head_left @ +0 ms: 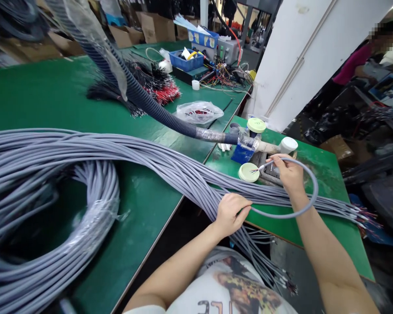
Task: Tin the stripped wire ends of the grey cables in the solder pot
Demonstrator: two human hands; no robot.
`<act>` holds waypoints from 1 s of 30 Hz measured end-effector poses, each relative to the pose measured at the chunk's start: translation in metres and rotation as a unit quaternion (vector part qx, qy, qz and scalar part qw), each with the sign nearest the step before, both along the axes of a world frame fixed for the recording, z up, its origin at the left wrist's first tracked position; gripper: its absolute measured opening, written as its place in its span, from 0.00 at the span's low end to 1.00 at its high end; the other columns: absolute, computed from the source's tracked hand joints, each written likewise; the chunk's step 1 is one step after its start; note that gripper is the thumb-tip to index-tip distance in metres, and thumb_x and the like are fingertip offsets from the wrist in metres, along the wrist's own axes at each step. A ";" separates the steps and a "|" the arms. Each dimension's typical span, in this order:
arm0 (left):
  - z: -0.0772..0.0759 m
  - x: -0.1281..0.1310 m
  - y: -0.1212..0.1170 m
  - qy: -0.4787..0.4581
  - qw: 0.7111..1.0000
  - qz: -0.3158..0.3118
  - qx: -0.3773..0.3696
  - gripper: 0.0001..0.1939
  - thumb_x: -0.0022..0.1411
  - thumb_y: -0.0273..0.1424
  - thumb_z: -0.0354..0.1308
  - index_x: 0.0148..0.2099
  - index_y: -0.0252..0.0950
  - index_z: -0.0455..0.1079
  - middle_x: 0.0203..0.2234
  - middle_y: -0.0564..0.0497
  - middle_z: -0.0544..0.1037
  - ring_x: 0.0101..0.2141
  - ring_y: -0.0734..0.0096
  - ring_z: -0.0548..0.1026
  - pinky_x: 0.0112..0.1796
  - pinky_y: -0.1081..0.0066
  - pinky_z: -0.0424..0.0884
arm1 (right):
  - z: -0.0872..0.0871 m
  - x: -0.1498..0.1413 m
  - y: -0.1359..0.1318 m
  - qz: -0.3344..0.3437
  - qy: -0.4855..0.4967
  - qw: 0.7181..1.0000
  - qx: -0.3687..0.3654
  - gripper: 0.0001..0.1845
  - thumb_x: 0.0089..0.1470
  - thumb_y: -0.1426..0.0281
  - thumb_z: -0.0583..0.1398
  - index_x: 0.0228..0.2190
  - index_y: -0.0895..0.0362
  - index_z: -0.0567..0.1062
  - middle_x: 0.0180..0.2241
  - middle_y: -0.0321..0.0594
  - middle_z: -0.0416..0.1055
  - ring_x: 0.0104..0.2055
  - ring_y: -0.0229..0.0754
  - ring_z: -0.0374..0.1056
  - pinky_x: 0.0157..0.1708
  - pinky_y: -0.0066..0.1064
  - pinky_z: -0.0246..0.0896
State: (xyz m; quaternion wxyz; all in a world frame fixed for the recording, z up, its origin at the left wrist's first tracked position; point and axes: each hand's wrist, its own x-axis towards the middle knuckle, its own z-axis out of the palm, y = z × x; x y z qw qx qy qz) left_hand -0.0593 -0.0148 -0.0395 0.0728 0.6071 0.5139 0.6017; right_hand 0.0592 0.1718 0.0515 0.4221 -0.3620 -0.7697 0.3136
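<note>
A single grey cable bends in a loop between my two hands. My right hand pinches it close to its stripped end, where thin wires fan out over a pale green round lid or pot. With fingers closed, my left hand grips the same cable further along, over the thick bundle of grey cables. That bundle runs across both tables, and its stripped ends lie at the right. More cable ends hang down in front of my body.
A ribbed dark hose arches over the table to a blue box-like piece. Another pale green lid and a white cup stand near it. Behind are black and red wires, a plastic bag and a blue bin.
</note>
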 end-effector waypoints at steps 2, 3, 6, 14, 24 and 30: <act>-0.001 0.000 0.000 0.008 1.000 0.013 0.014 0.11 0.59 0.24 0.58 0.45 0.39 0.72 0.35 0.48 0.80 0.40 0.65 0.75 0.42 0.62 0.68 | -0.002 -0.005 0.004 0.005 -0.012 1.000 -0.004 0.14 0.56 0.58 0.58 0.33 0.55 0.77 0.31 0.39 0.78 0.35 0.44 0.73 0.38 0.35 0.67; -0.002 0.000 0.000 0.009 1.000 0.018 0.022 0.12 0.59 0.24 0.58 0.45 0.39 0.72 0.35 0.48 0.80 0.40 0.65 0.75 0.43 0.61 0.68 | -0.002 -0.008 0.006 0.008 -0.019 1.000 -0.003 0.15 0.56 0.58 0.58 0.33 0.55 0.77 0.31 0.39 0.78 0.34 0.43 0.73 0.37 0.35 0.66; -0.001 0.000 0.000 0.010 0.999 0.025 0.038 0.12 0.59 0.23 0.57 0.46 0.39 0.71 0.35 0.49 0.81 0.42 0.65 0.75 0.45 0.61 0.67 | -0.003 -0.014 0.010 0.014 -0.032 0.999 0.002 0.15 0.56 0.58 0.57 0.33 0.55 0.77 0.30 0.39 0.78 0.33 0.43 0.73 0.35 0.33 0.65; -0.003 -0.001 0.000 0.009 1.000 0.012 0.017 0.13 0.59 0.25 0.56 0.47 0.41 0.72 0.36 0.48 0.81 0.43 0.63 0.76 0.48 0.58 0.66 | -0.012 -0.020 0.018 0.003 -0.059 0.998 -0.005 0.16 0.56 0.58 0.57 0.32 0.56 0.77 0.28 0.38 0.78 0.31 0.42 0.73 0.33 0.32 0.64; -0.005 -0.001 0.000 0.012 1.000 0.009 0.021 0.14 0.59 0.24 0.57 0.47 0.41 0.72 0.36 0.49 0.81 0.42 0.64 0.76 0.48 0.59 0.66 | -0.006 -0.016 0.018 -0.001 -0.056 0.998 0.001 0.16 0.56 0.58 0.57 0.32 0.56 0.78 0.30 0.39 0.78 0.32 0.43 0.73 0.35 0.33 0.67; -0.004 -0.002 -0.001 0.011 0.999 0.021 0.026 0.14 0.59 0.25 0.57 0.47 0.41 0.71 0.38 0.49 0.81 0.45 0.63 0.75 0.49 0.58 0.66 | 0.016 0.023 0.029 -0.092 -0.021 0.993 0.075 0.14 0.56 0.59 0.58 0.33 0.56 0.78 0.30 0.39 0.78 0.33 0.44 0.74 0.36 0.35 0.69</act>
